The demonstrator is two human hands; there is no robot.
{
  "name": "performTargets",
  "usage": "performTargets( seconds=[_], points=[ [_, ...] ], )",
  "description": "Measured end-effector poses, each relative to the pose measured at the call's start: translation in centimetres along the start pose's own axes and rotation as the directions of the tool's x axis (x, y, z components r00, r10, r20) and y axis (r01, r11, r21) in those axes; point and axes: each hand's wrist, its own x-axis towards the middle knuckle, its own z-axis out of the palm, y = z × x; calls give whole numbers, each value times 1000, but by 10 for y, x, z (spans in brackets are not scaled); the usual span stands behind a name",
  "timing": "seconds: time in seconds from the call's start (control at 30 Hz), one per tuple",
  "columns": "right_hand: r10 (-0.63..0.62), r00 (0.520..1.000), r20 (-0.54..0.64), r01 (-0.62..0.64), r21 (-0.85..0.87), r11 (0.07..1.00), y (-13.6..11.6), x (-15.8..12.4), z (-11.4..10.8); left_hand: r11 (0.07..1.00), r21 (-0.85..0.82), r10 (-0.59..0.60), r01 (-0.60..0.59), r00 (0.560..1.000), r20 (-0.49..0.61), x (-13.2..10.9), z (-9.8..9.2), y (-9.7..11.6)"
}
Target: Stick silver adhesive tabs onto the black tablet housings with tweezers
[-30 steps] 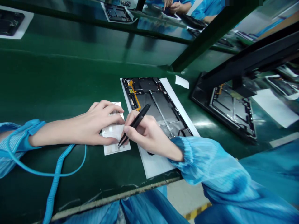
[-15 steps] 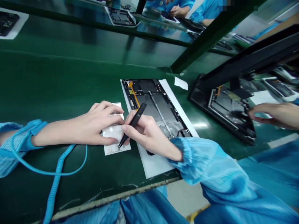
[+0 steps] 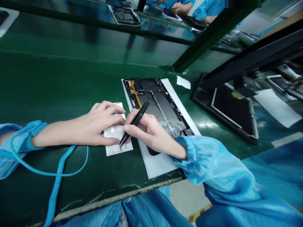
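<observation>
My left hand [image 3: 99,124] lies flat on a small white sheet of stickers [image 3: 117,148] on the green belt, fingers spread and pressing it down. My right hand [image 3: 151,132] grips black tweezers [image 3: 134,123] like a pen, their tips touching the sheet near my left thumb. Just right of the sheet an opened tablet [image 3: 158,105] with an orange flex cable lies on a white paper mat [image 3: 157,165]; my right wrist rests over its near end.
A black fixture tray [image 3: 233,113] stands to the right under a dark frame bar [image 3: 255,58]. A blue coiled wrist-strap cord [image 3: 55,186] trails from my left wrist. A white scrap [image 3: 183,83] lies beyond the tablet. Other workers' hands and tablets [image 3: 125,15] show at the back.
The tablet that sat in the right fixture tray is gone after another person's hand reached in. My hands and tweezers barely shifted on the sticker sheet.
</observation>
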Motion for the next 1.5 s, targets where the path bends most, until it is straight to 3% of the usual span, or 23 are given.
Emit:
performTargets(
  seconds=[0.5,0.6,0.7,0.77,0.83,0.9,0.97,1.07,1.17,1.33,1.5],
  points=[
    [-19,999,45,21,-57,998,3,2,-1,1000,15,10,-10,1000,1,1,-1,2],
    [-51,999,3,51,-23,998,-3,1,0,1000,17,16,-17,1000,9,0,-2,-1],
    [-114,987,-110,124,94,988,-17,-15,-1,999,36,7,-7,1000,16,-2,-3,-2],
    [-206,944,-257,238,98,966,-23,-36,-5,998,56,16,-16,1000,-5,-1,-4,4],
    [-289,855,-430,303,-37,952,-20,-60,-11,997,51,67,-66,997,-23,1,-5,17],
    [-301,768,-566,231,-193,954,-9,-83,-17,988,-5,156,-156,988,-5,5,-4,35],
    [-256,710,-656,98,-269,958,6,-100,-19,966,-59,254,-251,966,56,10,0,53],
    [-212,661,-720,4,-279,960,23,-114,-15,937,-43,350,-347,930,113,17,7,68],
    [-186,632,-752,-18,-254,967,28,-121,-2,914,19,404,-406,913,57,19,12,70],
    [-102,594,-798,76,-70,995,28,-124,30,883,42,469,-468,883,-17,17,12,68],
    [-120,396,-910,153,-64,986,31,-115,52,882,26,471,-471,882,-9,17,11,68]
  ],
)
